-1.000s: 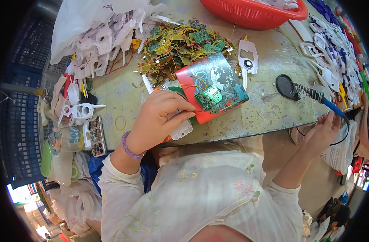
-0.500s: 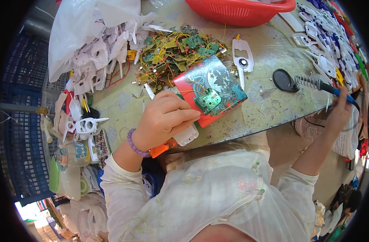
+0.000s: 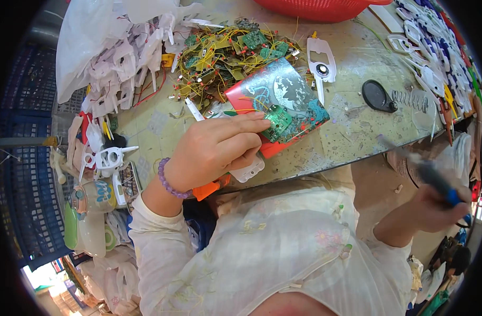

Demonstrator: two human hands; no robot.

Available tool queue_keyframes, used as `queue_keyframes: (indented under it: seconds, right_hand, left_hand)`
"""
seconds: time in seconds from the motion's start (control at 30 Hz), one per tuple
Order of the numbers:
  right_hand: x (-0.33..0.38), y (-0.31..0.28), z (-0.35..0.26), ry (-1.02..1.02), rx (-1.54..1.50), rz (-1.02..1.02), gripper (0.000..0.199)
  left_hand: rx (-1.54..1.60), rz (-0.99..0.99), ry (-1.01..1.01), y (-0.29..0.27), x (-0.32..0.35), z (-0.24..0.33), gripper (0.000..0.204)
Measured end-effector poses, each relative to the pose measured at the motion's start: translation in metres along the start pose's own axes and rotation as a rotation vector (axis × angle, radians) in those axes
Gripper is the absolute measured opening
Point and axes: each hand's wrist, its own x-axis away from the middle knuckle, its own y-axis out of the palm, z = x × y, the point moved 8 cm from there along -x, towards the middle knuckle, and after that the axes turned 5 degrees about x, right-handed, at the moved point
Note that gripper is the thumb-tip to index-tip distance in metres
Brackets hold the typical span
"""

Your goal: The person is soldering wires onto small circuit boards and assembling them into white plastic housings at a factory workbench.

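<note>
A soldering iron (image 3: 436,180), blurred, is clenched in the right hand (image 3: 440,209), which is held out beyond the right part of the table's (image 3: 351,79) near edge. A green circuit board (image 3: 280,122) is laid on a red-and-grey printed pad (image 3: 304,97), close to the middle of that edge. The board's left side is touched by the fingertips of the left hand (image 3: 220,147); whether it is pinched cannot be told. A white plastic casing (image 3: 250,171) is partly covered by that hand. Toward the far edge, wired circuit boards (image 3: 214,63) are heaped. Toward the right end, a coil spring (image 3: 409,99) is placed beside a black round dish (image 3: 376,95).
</note>
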Motion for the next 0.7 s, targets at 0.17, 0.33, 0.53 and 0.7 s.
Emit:
queue_keyframes:
  seconds: [0.17,0.33,0.53,0.7]
  right_hand:
    - [0.058,0.095,-0.003,-0.206,-0.078,-0.446,0.044]
    - [0.073,0.119,-0.006,-0.307,-0.169,-0.537,0.04]
    - [0.081,0.129,-0.005,-0.271,-0.019,-0.621,0.04]
    - [0.083,0.131,-0.004,-0.294,-0.041,-0.601,0.038]
  left_hand:
    - [-0.063,-0.006,-0.021,0.003,0.001,0.003,0.019]
    - [-0.071,0.017,-0.011,0.003,0.003,0.004,0.018]
    - [-0.086,0.016,-0.007,0.004,0.003,0.006,0.017]
    - [-0.098,0.017,-0.012,0.004,0.003,0.007,0.017]
